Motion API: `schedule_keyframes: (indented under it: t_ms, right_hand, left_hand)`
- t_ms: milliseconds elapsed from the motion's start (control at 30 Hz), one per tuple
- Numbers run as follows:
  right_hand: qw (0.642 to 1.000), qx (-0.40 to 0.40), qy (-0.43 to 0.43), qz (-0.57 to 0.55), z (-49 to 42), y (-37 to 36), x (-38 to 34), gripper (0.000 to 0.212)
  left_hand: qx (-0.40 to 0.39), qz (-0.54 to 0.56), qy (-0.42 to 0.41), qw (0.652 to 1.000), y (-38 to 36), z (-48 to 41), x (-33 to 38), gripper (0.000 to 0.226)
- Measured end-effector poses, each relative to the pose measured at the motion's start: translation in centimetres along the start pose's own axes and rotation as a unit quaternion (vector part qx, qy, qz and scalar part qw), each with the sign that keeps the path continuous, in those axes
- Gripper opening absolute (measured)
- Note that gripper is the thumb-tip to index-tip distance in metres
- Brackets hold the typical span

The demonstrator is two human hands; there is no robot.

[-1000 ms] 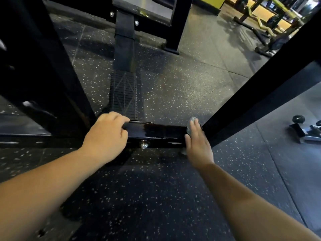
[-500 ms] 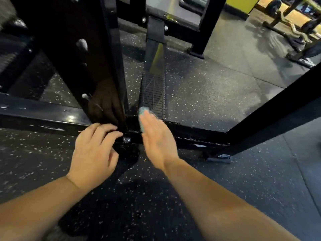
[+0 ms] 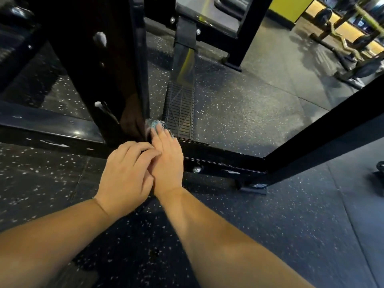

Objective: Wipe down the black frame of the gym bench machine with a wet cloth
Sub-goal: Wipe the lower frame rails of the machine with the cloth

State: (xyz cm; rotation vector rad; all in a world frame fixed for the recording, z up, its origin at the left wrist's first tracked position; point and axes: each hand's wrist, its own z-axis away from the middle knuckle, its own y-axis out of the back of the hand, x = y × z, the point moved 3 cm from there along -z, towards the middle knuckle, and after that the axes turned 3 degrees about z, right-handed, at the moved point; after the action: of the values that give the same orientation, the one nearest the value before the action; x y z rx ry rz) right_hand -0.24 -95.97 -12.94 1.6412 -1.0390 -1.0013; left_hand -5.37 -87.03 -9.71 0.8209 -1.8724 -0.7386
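Observation:
The black frame of the bench machine has a low crossbar (image 3: 224, 161) running across the floor, a wide upright post (image 3: 108, 65) at the left and a slanted beam (image 3: 324, 129) at the right. My right hand (image 3: 166, 159) lies flat over the crossbar at the foot of the post and presses a small blue-grey cloth (image 3: 154, 124) under its fingertips against the post's base. My left hand (image 3: 126, 173) rests beside it with fingers curled on the crossbar, touching the right hand. Most of the cloth is hidden under the fingers.
A ribbed black footplate (image 3: 179, 113) leads from the crossbar towards the bench at the back. A bolt (image 3: 197, 169) sticks out of the crossbar's front. Speckled rubber flooring (image 3: 270, 225) lies all around. Other gym machines (image 3: 342, 44) stand at the far right.
My right hand has slid the cloth leftward along the crossbar, from the slanted beam to the upright post's base. It now touches my left hand. The view has shifted left.

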Motion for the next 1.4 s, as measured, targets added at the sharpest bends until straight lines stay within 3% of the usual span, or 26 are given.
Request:
schedule_keyframes:
  t_ms: [133, 200, 300, 400, 467, 567, 667, 833, 1033, 1233, 1300, 1400]
  right_hand:
    - [0.997, 0.000, 0.078, -0.015, 2.8, 1.5, 7.0, 0.050]
    - [0.999, 0.021, 0.000, 0.025, 5.4, 3.1, 13.3, 0.051]
    - [0.986, -0.007, -0.152, 0.067, 8.7, 5.9, 21.0, 0.051]
    - [0.978, -0.023, -0.202, 0.057, 8.4, 6.3, 20.5, 0.053]
    - [0.985, -0.030, -0.161, 0.045, 7.0, 5.3, 16.6, 0.057]
    - [0.997, -0.065, -0.029, -0.005, 5.7, 3.8, 11.7, 0.064]
    - [0.986, -0.124, 0.106, 0.042, 5.1, 5.0, 14.2, 0.072]
    - [0.978, -0.173, 0.073, 0.087, 5.9, 9.0, 23.8, 0.092]
    - [0.953, -0.232, 0.096, 0.171, 4.0, 8.8, 23.0, 0.101]
    - [0.853, -0.486, 0.081, 0.171, -0.5, 9.9, 21.7, 0.132]
    - [0.828, -0.507, 0.098, 0.219, -0.6, 10.5, 21.8, 0.129]
    - [0.831, -0.473, 0.129, 0.262, -0.2, 10.8, 21.6, 0.117]
  left_hand:
    - [-0.021, 0.032, -0.032, 0.999, -0.7, -0.8, 0.7, 0.042]
    - [-0.042, 0.032, -0.062, 0.997, -1.8, -1.3, 1.6, 0.041]
    - [-0.074, 0.013, -0.091, 0.993, -3.7, -2.5, 2.9, 0.043]
    - [-0.101, -0.017, -0.082, 0.991, -5.3, -3.8, 3.5, 0.048]
    - [-0.112, -0.015, -0.069, 0.991, -6.1, -4.4, 4.0, 0.050]
    - [-0.120, -0.011, -0.058, 0.991, -7.0, -4.9, 4.5, 0.049]
    - [-0.131, -0.032, -0.070, 0.988, -7.6, -5.2, 3.9, 0.047]
    - [-0.122, -0.051, -0.100, 0.986, -7.4, -5.5, 3.7, 0.052]
    - [-0.128, -0.063, -0.117, 0.983, -7.2, -5.3, 3.5, 0.055]
    - [-0.147, -0.084, -0.133, 0.977, -7.5, -4.8, 3.4, 0.055]
    - [-0.149, -0.090, -0.140, 0.975, -7.5, -4.7, 3.3, 0.063]
    - [-0.149, -0.096, -0.139, 0.974, -7.6, -4.8, 3.4, 0.066]
